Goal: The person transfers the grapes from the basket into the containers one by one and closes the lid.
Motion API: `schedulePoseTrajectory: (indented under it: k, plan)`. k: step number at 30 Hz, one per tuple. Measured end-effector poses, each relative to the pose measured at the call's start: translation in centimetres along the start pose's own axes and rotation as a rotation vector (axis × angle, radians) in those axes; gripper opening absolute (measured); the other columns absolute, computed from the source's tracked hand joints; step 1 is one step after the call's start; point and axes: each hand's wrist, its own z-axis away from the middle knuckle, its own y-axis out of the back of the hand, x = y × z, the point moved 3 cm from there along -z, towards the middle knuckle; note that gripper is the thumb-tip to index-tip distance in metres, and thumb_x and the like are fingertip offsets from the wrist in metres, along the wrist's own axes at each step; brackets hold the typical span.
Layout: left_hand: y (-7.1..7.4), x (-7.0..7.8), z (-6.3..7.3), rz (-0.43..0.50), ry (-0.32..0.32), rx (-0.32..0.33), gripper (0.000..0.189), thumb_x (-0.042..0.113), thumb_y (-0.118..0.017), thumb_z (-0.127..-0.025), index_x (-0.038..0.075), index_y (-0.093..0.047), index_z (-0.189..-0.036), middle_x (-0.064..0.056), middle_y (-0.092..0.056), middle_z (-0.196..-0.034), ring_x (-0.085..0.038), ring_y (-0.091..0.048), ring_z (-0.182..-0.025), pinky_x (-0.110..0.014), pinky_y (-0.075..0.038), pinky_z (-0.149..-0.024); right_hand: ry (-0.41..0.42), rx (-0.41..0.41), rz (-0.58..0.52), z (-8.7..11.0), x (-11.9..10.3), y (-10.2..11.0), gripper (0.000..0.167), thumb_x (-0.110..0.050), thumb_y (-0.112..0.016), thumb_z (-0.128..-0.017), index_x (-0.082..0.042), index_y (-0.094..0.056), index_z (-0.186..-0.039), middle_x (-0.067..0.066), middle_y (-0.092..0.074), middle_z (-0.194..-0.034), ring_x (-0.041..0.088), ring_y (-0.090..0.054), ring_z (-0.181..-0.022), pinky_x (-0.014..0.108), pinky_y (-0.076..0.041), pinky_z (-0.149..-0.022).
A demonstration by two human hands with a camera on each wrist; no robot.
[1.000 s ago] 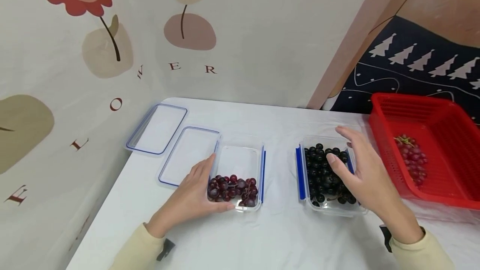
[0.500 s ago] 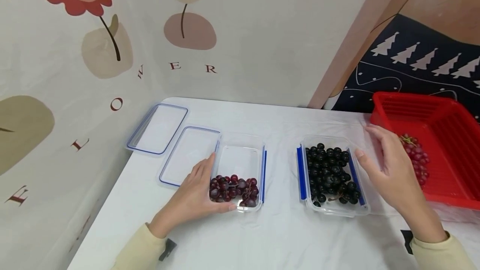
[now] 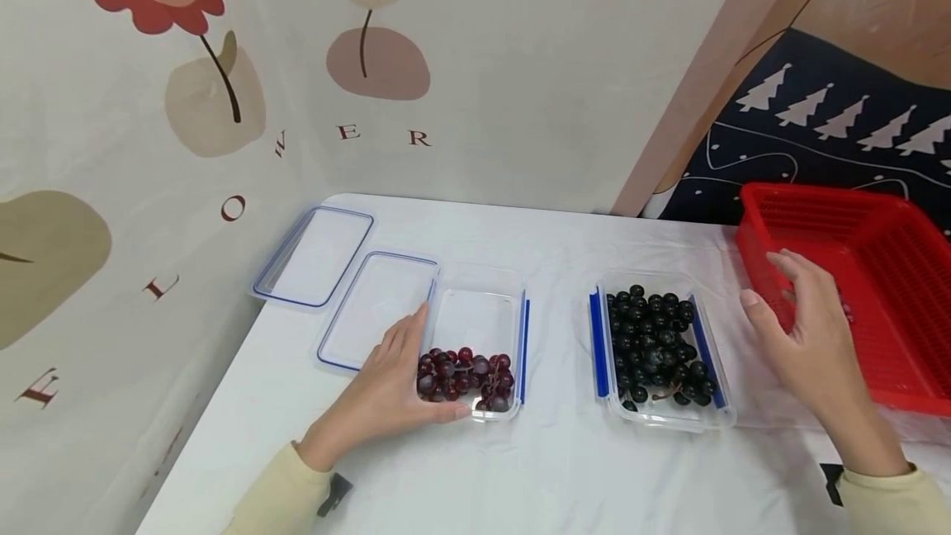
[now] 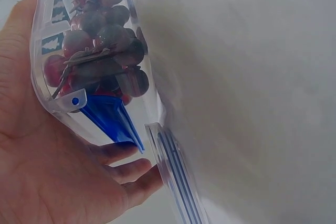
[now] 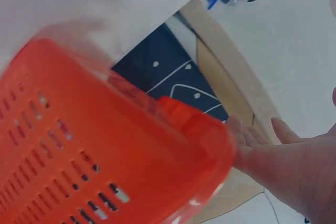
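In the head view my left hand (image 3: 389,382) holds the near left corner of a clear food container (image 3: 479,287), thumb along the front and fingers along the left side. Dark red grapes (image 3: 464,376) fill its near half. The left wrist view shows fingers by its blue side latch (image 4: 110,120). My right hand (image 3: 817,345) hovers with spread fingers and holds nothing, overlapping the left side of a red plastic basket (image 3: 891,287). It mostly hides the grapes in there. Between the hands stands another clear container (image 3: 672,418) of black grapes (image 3: 657,341).
Two clear lids with blue seals, a far lid (image 3: 315,254) and a near lid (image 3: 379,308), lie left of the containers. The white-covered table (image 3: 557,469) meets a printed wall covering (image 3: 535,106) at the back.
My right hand has moved right, from over the black grapes to the red basket, which uncovers the black grapes. The left hand stays at its container.
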Motion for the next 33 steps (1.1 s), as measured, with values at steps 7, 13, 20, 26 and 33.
schedulePoseTrajectory:
  k: [7, 13, 20, 26, 33]
  plan:
    - [-0.3, 0.2, -0.3, 0.019, 0.01, -0.014, 0.149, 0.082, -0.084, -0.074, 0.006, -0.005, -0.176, -0.029, -0.023, -0.175, -0.046, -0.023, -0.16, -0.07, -0.024, -0.123, -0.032, 0.016, 0.049, -0.2, 1.5, 1.1, 0.065, -0.02, -0.064, -0.106, -0.003, -0.043, -0.165, 0.023, -0.039, -0.166, 0.045, -0.043, -0.13, 0.008, -0.027, -0.083]
    - [-0.2, 0.2, -0.3, 0.025, 0.016, -0.028, 0.149, 0.082, -0.084, -0.075, 0.007, -0.004, -0.176, -0.028, -0.022, -0.175, -0.046, -0.023, -0.16, -0.071, -0.024, -0.123, -0.011, 0.05, 0.041, -0.2, 2.6, 1.1, 0.051, -0.013, -0.05, -0.112, 0.004, -0.047, -0.16, 0.027, -0.041, -0.164, 0.042, -0.041, -0.135, 0.013, -0.027, -0.104]
    - [-0.3, 0.1, -0.1, 0.023, 0.015, -0.023, 0.15, 0.083, -0.084, -0.073, 0.008, -0.004, -0.176, -0.029, -0.023, -0.174, -0.047, -0.024, -0.16, -0.071, -0.025, -0.123, -0.036, 0.007, 0.03, -0.6, 4.4, 1.4, 0.049, -0.014, -0.035, -0.117, 0.012, -0.043, -0.158, 0.036, -0.04, -0.16, 0.052, -0.029, -0.151, 0.047, -0.016, -0.129]
    - [-0.3, -0.1, 0.1, 0.021, 0.021, -0.019, 0.15, 0.084, -0.084, -0.073, 0.009, -0.004, -0.176, -0.027, -0.023, -0.175, -0.045, -0.023, -0.161, -0.07, -0.024, -0.123, -0.064, -0.022, 0.028, -0.9, 5.4, 1.5, 0.05, -0.015, -0.034, -0.117, 0.014, -0.041, -0.157, 0.039, -0.04, -0.156, 0.054, -0.027, -0.152, 0.054, -0.013, -0.129]
    - [-0.2, -0.2, -0.1, 0.022, 0.017, -0.017, 0.15, 0.083, -0.084, -0.073, 0.009, -0.004, -0.176, -0.028, -0.023, -0.175, -0.046, -0.024, -0.16, -0.071, -0.024, -0.123, -0.085, -0.048, 0.067, -1.5, 6.6, 2.3, 0.05, -0.014, -0.035, -0.117, 0.012, -0.042, -0.159, 0.04, -0.042, -0.151, 0.055, -0.033, -0.144, 0.043, -0.016, -0.127]
